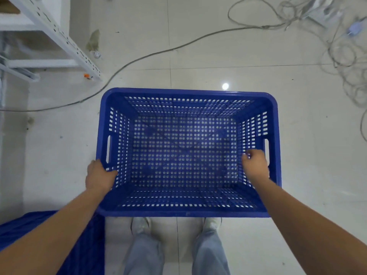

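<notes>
An empty blue perforated plastic crate (pixel 186 91) is in the middle of the view, above the white tiled floor, with a handle slot in each short side. My left hand (pixel 99 176) grips the crate's left rim near its front corner, thumb inside and fingers outside. My right hand (pixel 255 165) is curled over the inside of the right wall beside the handle slot, holding that side. Nothing lies in the crate.
A white metal shelving rack (pixel 65 38) stands at the upper left. A grey cable (pixel 151 54) runs across the floor, and tangled cables (pixel 345 56) lie at the upper right. Another blue crate (pixel 83 251) is at the lower left. My feet (pixel 141 225) stand below the crate.
</notes>
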The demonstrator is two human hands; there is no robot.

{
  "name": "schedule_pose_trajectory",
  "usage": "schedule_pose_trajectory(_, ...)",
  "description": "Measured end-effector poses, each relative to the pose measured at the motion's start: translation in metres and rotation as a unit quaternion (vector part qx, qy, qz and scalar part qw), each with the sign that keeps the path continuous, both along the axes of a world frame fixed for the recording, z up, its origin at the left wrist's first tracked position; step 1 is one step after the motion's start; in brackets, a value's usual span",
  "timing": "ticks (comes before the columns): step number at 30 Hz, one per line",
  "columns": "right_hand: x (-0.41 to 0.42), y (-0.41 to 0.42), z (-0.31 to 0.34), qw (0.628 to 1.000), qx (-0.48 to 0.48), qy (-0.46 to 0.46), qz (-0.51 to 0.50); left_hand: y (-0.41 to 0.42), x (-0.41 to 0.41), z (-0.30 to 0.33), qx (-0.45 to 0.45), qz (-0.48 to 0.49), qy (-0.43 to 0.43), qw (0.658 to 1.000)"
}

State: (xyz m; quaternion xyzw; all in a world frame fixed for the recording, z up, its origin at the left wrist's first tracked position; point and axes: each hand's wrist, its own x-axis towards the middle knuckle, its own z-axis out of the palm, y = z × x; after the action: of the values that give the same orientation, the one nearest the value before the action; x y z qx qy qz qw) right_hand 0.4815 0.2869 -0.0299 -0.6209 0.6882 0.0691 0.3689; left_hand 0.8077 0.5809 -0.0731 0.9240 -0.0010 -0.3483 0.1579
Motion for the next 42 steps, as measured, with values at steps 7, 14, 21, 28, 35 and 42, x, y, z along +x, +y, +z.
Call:
schedule_pose_trajectory(7,-0.048,-0.052,-0.011,0.971,-0.009,0.032,-0.238,-0.066,0.007,0.036,0.017,0.034,0.018,0.999)
schedule_pose_trajectory(14,-0.068,-0.058,-0.043,0.958,0.034,-0.071,-0.277,-0.066,0.035,0.012,-0.021,0.127,0.062,0.99)
schedule_pose_trajectory(21,-0.075,-0.059,-0.046,0.939,0.036,-0.104,-0.327,-0.056,0.044,0.007,-0.078,0.233,0.121,0.962)
schedule_pose_trajectory(28,-0.075,-0.051,0.018,0.911,0.054,-0.123,-0.389,-0.043,0.048,0.077,-0.059,0.204,0.146,0.966)
schedule_pose_trajectory(35,-0.07,-0.046,0.152,0.921,0.026,-0.152,-0.358,-0.021,0.061,0.208,-0.09,0.176,0.195,0.961)
schedule_pose_trajectory(42,-0.05,-0.031,0.331,0.957,-0.019,-0.164,-0.239,0.007,0.074,0.365,-0.18,0.165,0.188,0.951)
